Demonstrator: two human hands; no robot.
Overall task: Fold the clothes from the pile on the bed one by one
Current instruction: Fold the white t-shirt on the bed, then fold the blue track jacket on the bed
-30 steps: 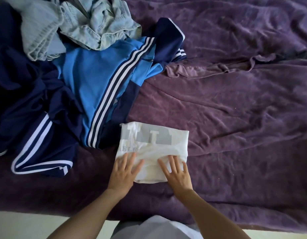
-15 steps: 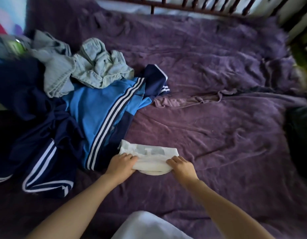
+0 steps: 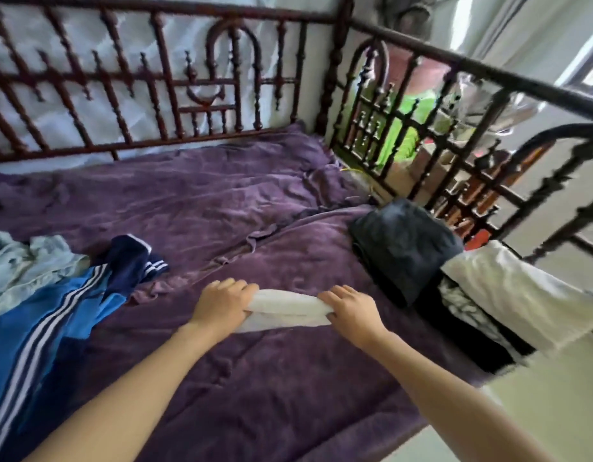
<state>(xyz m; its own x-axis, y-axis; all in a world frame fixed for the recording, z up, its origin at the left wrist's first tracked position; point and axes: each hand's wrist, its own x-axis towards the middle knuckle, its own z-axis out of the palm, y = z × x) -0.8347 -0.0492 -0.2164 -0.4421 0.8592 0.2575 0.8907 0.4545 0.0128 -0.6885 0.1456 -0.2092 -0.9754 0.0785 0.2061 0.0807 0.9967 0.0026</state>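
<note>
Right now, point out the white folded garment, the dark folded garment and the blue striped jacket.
white folded garment (image 3: 285, 306), head view, middle of top fold
dark folded garment (image 3: 405, 245), head view, centre of top
blue striped jacket (image 3: 88, 315), head view, its blue panel

matt plush purple bedspread (image 3: 221, 201), glossy turned-wood rail (image 3: 155, 81), soft white cloth garment (image 3: 285, 308).

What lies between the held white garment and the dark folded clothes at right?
The right hand gripping the garment, then bare purple bedcover; head view.
</note>
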